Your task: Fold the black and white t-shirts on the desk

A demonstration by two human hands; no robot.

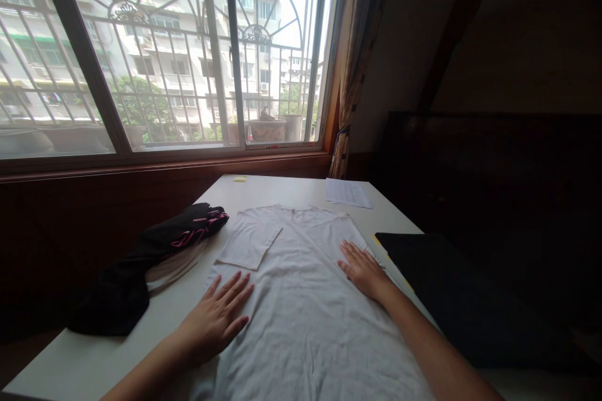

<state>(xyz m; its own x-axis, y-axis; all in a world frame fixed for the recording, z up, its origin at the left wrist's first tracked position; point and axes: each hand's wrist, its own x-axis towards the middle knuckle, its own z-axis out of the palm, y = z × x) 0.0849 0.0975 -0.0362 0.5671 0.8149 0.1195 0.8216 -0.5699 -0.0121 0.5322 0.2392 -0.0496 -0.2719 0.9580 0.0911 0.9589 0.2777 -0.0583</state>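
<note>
White shirt [296, 301], left hand [211, 321] and right hand [364, 272] touching it — fingers [229, 286] spread, released — black garment [122, 282], pale lettering [200, 220] illegible

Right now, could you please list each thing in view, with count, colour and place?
shirt: 1, white, spread on the table, collar toward the window
table: 1, white, before the window
clothing pile: 1, black, pink and beige, table's left
flat item: 1, black, yellow edging, table's right
paper: count unclear, white, table's far right
slip: 1, yellow, table's far edge
window: 1, grey frame, beyond the table
curtain: 1, patterned brown, right of the window
outside: grille, planters, trees, pale buildings, counts unclear
far right: too dark to tell
left hand: 1, palm down, shirt's left side
right hand: 1, palm down, shirt's right side
</note>
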